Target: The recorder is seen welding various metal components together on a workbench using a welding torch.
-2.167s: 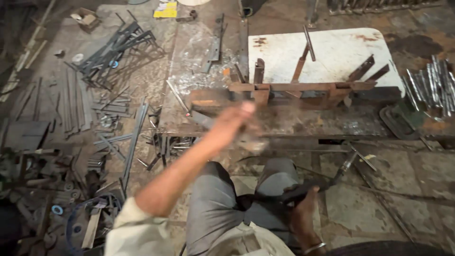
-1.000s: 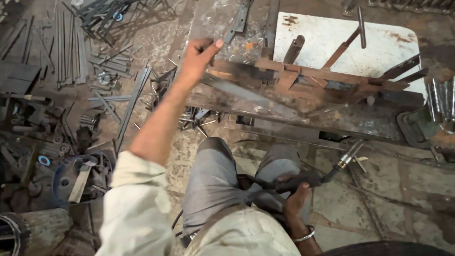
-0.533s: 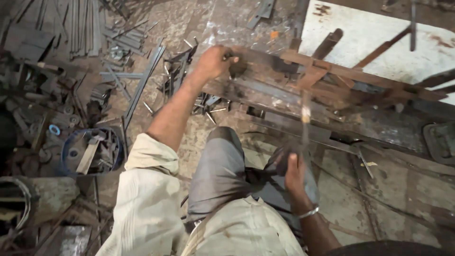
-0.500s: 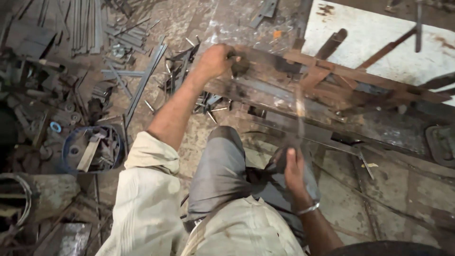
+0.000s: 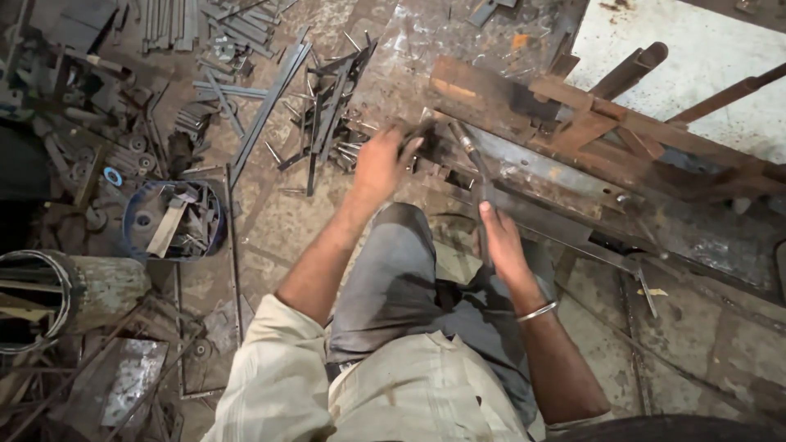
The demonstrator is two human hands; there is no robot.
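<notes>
My left hand (image 5: 383, 162) reaches forward and grips a small dark metal piece (image 5: 415, 136) at the near left end of a rusty steel frame (image 5: 573, 139) lying on the floor. My right hand (image 5: 498, 241) is closed around the handle of a long dark metal tool (image 5: 472, 160), likely an electrode holder, whose tip points up toward the same end of the frame. Both hands sit close together above my knees. The frame is made of flat bars and angle pieces and runs to the right.
Loose steel rods and strips (image 5: 319, 98) lie scattered at upper left. A blue bucket of scrap (image 5: 168, 219) and a round drum (image 5: 37, 299) stand at left. A white rusty sheet (image 5: 696, 74) lies behind the frame.
My right hand lifted off my lap and brought the tool up to the frame's end. My left hand stayed at that end, shifting slightly; the view moved closer.
</notes>
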